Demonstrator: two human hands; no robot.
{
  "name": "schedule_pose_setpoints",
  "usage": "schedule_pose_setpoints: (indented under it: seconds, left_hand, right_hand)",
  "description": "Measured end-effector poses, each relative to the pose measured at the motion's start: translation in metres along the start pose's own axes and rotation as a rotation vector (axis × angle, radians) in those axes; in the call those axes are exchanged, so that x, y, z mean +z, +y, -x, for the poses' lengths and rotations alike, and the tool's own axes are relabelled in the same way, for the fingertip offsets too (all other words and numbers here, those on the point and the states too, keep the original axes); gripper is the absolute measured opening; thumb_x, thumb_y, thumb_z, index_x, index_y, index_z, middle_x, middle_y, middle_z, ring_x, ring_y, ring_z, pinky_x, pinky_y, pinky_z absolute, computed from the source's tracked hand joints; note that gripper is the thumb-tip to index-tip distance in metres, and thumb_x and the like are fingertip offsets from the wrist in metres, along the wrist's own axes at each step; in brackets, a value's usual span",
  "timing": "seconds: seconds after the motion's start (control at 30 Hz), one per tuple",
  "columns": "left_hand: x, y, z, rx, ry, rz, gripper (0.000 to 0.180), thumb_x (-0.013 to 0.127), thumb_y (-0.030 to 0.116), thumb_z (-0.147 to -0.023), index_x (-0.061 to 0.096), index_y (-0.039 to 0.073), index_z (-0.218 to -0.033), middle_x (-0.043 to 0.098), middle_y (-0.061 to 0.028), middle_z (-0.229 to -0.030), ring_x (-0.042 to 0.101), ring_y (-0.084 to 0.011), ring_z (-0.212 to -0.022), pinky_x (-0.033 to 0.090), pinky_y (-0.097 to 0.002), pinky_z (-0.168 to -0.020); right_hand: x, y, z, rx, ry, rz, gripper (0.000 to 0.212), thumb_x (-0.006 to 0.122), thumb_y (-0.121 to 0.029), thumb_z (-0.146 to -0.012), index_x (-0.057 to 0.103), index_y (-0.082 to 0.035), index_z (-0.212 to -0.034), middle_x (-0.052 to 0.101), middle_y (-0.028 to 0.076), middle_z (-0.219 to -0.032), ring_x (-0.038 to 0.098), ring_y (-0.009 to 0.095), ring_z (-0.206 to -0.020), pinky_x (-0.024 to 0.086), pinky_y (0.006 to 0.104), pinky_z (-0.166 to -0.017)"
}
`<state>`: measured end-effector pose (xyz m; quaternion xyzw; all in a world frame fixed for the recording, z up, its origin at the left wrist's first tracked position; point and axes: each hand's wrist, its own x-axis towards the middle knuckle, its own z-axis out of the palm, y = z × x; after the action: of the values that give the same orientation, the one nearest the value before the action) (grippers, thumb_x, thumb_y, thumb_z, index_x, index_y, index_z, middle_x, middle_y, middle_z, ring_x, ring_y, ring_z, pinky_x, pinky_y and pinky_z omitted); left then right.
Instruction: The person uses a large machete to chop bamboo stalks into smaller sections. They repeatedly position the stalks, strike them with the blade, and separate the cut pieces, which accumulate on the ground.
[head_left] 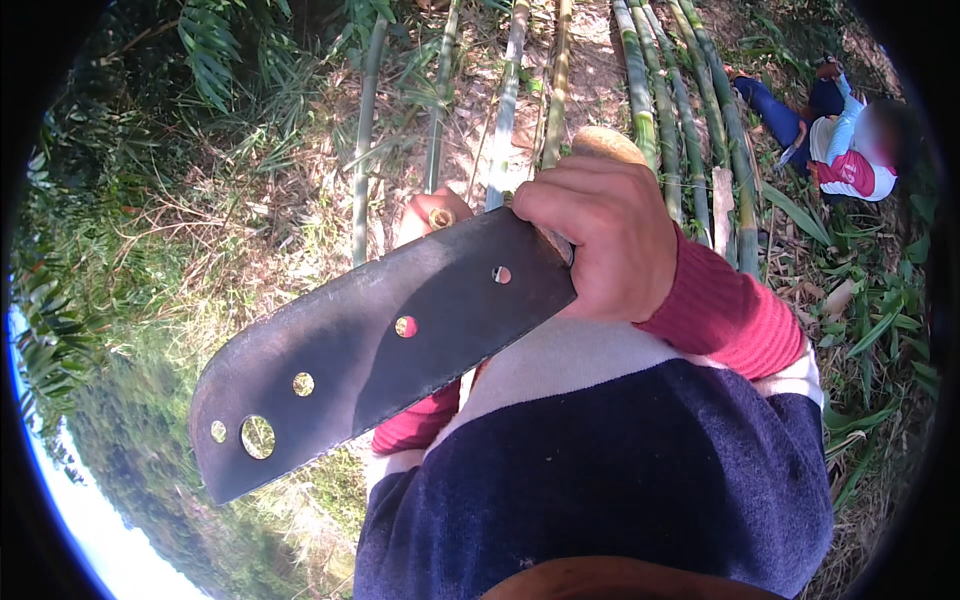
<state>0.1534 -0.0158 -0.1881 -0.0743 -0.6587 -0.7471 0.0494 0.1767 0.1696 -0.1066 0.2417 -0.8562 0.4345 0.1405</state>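
Observation:
My right hand [620,235] is closed round the wooden handle of a large cleaver [350,330]. Its broad dark blade, pierced by several round holes, slants down to the left across my chest. The handle's rounded tan end pokes out above my fist. Behind the blade's upper edge, my left hand [428,212] shows only in part and looks curled. A small round hollow yellowish end [441,218] shows at that hand; I cannot tell what it belongs to. Just beyond my hands lie long green bamboo poles [507,110].
More bamboo poles [690,120] lie side by side, farther right. At the far right another person [850,150] is low among the plants. Dry grass and twigs [210,225] cover the ground at left, with leafy branches [215,50] above them. A wooded slope drops away at lower left.

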Motion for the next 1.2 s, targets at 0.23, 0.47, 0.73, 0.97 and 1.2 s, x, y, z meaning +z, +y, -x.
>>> schedule_pose_setpoints:
  seconds: [0.23, 0.47, 0.73, 0.97, 1.2]
  left_hand:
    - [-0.014, 0.021, 0.008, 0.178, -0.188, -0.014, 0.042, 0.058, 0.043, -0.098, 0.049, 0.006, -0.082, 0.045, -0.0015, -0.069, 0.042, -0.0125, -0.060, 0.034, -0.0262, -0.051]
    - [-0.017, 0.039, 0.005, 0.122, -0.169, 0.073, 0.046, 0.053, 0.053, -0.097, 0.048, 0.007, -0.093, 0.041, -0.0009, -0.069, 0.035, -0.0087, -0.053, 0.027, -0.0238, -0.047]
    - [-0.002, 0.049, -0.012, 0.029, -0.192, 0.147, 0.049, 0.057, 0.053, -0.095, 0.048, 0.005, -0.094, 0.041, -0.0013, -0.069, 0.036, -0.0091, -0.051, 0.028, -0.0223, -0.044]
    - [0.007, 0.040, -0.010, -0.040, -0.041, 0.142, 0.040, 0.055, 0.042, -0.101, 0.056, 0.002, -0.105, 0.059, -0.0037, -0.093, 0.054, -0.0102, -0.075, 0.045, -0.0250, -0.068]
    - [0.004, 0.039, -0.018, 0.047, -0.256, -0.005, 0.033, 0.057, 0.032, -0.100, 0.055, 0.003, -0.114, 0.059, -0.0067, -0.103, 0.060, -0.0157, -0.092, 0.050, -0.0293, -0.081]
  right_hand:
    - [0.003, 0.063, -0.004, -0.059, -0.020, 0.112, 0.037, 0.079, -0.035, -0.067, 0.062, -0.004, -0.080, 0.059, 0.012, -0.068, 0.060, 0.035, -0.065, 0.048, 0.0425, -0.062]
    - [-0.047, 0.108, 0.000, 0.523, 0.033, 0.420, 0.028, 0.073, -0.033, -0.076, 0.071, -0.007, -0.084, 0.063, 0.016, -0.063, 0.065, 0.034, -0.062, 0.052, 0.0420, -0.061]
    - [-0.026, 0.064, 0.010, 0.453, 0.103, 0.014, 0.030, 0.078, -0.022, -0.071, 0.070, 0.002, -0.086, 0.063, 0.017, -0.065, 0.062, 0.024, -0.055, 0.047, 0.0341, -0.056]
    - [-0.025, 0.033, -0.001, 0.242, 0.074, -0.043, 0.027, 0.076, -0.021, -0.064, 0.067, 0.000, -0.079, 0.062, 0.017, -0.067, 0.064, 0.032, -0.061, 0.049, 0.0388, -0.058]
    - [-0.015, 0.010, -0.004, -0.010, 0.048, 0.142, 0.036, 0.080, -0.029, -0.059, 0.062, -0.005, -0.078, 0.058, 0.009, -0.068, 0.059, 0.029, -0.063, 0.045, 0.0400, -0.056]
